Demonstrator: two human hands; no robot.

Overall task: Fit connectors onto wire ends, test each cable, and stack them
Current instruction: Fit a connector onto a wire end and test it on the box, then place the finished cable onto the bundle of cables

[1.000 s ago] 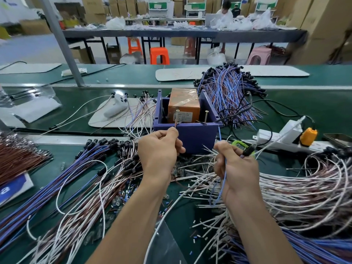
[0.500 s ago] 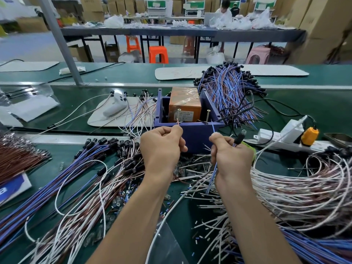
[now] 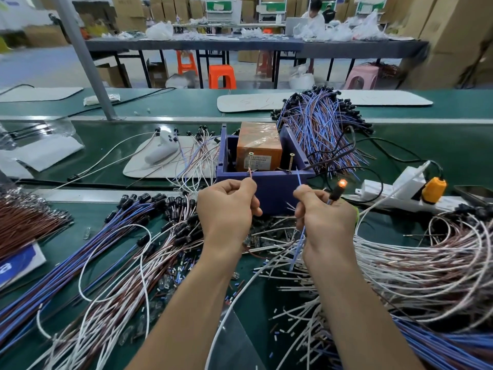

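Two leads are under test at the purple test box (image 3: 266, 189). The left hand (image 3: 229, 209) pinches the brown lead (image 3: 250, 174) against the left screw (image 3: 250, 162). The right hand (image 3: 325, 217) grips the blue lead (image 3: 298, 178) beside the right screw (image 3: 291, 162), together with the glowing lamp holder (image 3: 337, 189). Judged a pass; next, lift off the screws and stack the cable.

Orange stools (image 3: 221, 76) stand by a long grey table (image 3: 240, 45) (cardboard boxes (image 3: 453, 36) behind).

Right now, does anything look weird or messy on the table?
The tiny lamp on the cable gripped by the right hand glows orange: fits testing, not damage. Small cut wire bits lie scattered over the green bench between the wire piles, which looks messy.
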